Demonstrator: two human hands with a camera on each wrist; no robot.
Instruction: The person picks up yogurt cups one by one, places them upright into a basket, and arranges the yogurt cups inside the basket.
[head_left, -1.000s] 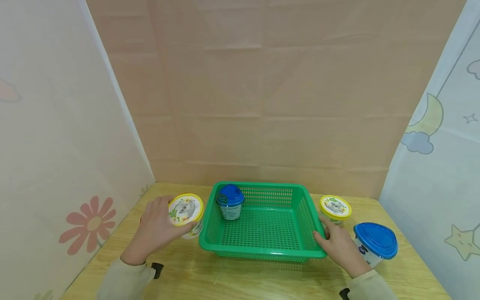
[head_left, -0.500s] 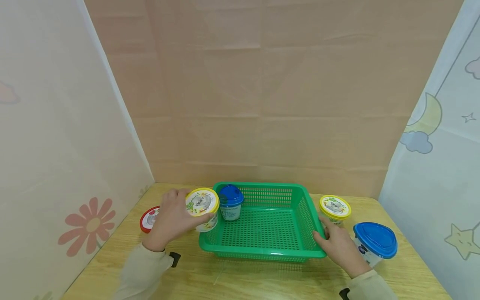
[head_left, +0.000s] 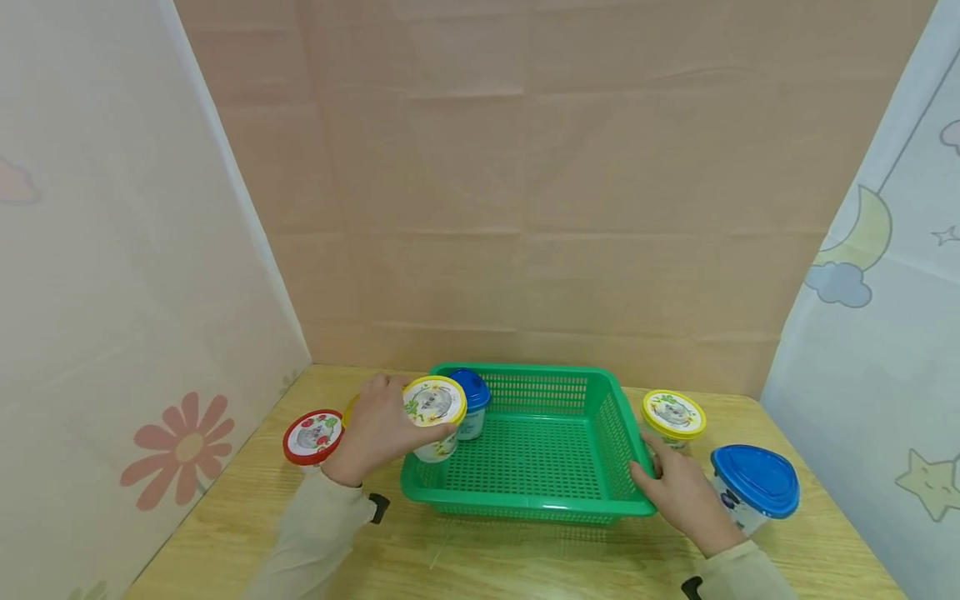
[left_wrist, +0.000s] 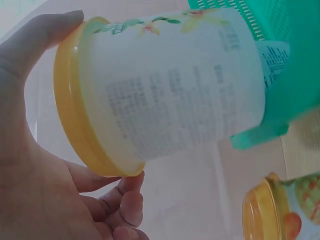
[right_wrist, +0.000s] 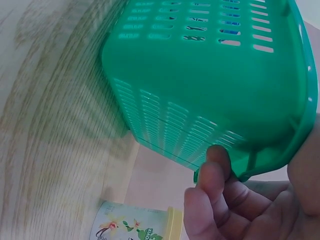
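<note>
Tan sheeting [head_left: 487,208] hangs behind a wood-grained counter [head_left: 360,558], with pale printed sheets [head_left: 150,250] at either side; near the back stands a green basket [head_left: 525,503]. The left hand [head_left: 378,429] grips a white tub [head_left: 435,406] by its yellow lid, thumb on one side and fingers on the other; that tub hangs over the basket's left end, though I cannot tell whether it touches the rim. The right hand's [head_left: 678,496] fingers are curled round the basket's right rim; a small blue-lidded tub [head_left: 472,392] is inside at the left. Beside the left hand sits a red-lidded tub [head_left: 312,437], with a partly hidden yellow-orange-lidded tub [left_wrist: 262,215] nearby; beyond the right hand are another yellow-lidded tub [head_left: 674,414] and a larger blue-lidded one [head_left: 753,482].
</note>
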